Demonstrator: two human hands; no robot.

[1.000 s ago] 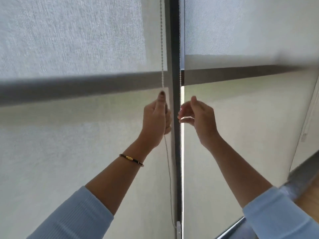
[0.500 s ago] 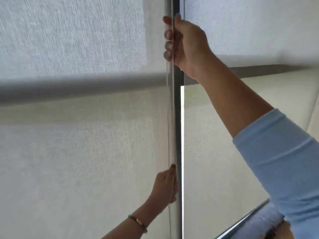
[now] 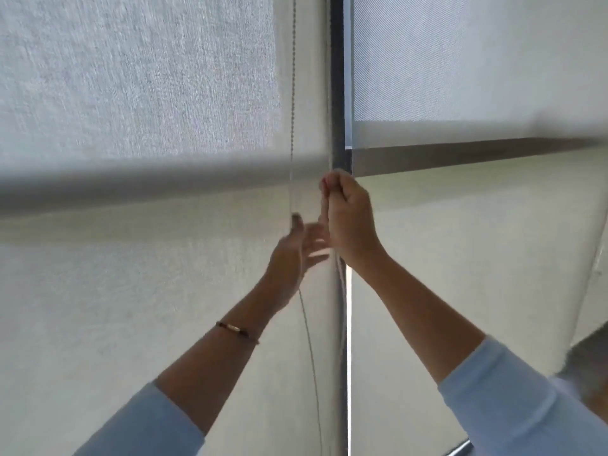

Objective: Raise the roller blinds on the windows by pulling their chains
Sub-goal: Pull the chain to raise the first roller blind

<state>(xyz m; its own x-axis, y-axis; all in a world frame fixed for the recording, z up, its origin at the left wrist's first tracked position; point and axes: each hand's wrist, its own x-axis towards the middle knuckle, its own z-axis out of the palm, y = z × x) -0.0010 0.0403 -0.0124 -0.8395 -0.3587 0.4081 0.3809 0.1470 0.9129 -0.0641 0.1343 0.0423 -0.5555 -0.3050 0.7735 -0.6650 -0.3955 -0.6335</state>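
Hanging down the right margin of the left blind, a thin beaded metal pull chain (image 3: 292,93) runs from the top edge of the view, crosses the grey horizontal frame bar (image 3: 148,179) seen through the fabric, and continues below in a slack curve toward the bottom. A second strand of it, blurred, lies close to the dark vertical window mullion (image 3: 337,77).

Right hand (image 3: 350,222): curled into a fist at mid-height just beside the mullion, fingers (image 3: 329,192) closed around the blurred strand, red-painted nails showing at the top.

Left hand (image 3: 292,258): just below and left of the right one, motion-blurred; thumb raised against the left strand, fingers spread toward the right hand. Whether it actually pinches the chain, cannot tell. Thin dark bracelet with a gold bead (image 3: 237,330) on that wrist. Both forearms bare, light blue sleeves (image 3: 513,399) pushed back.

Left blind, white woven roller fabric (image 3: 131,77), covers its whole pane as far as the view goes. Right blind, a finer grey-white mesh roller screen (image 3: 460,54), ends in a hem at the level of the crossbar (image 3: 460,154) on that side; below it a cream fabric panel (image 3: 460,274) fills the lower pane. A bright sliver of daylight shows beside the mullion under the right wrist.
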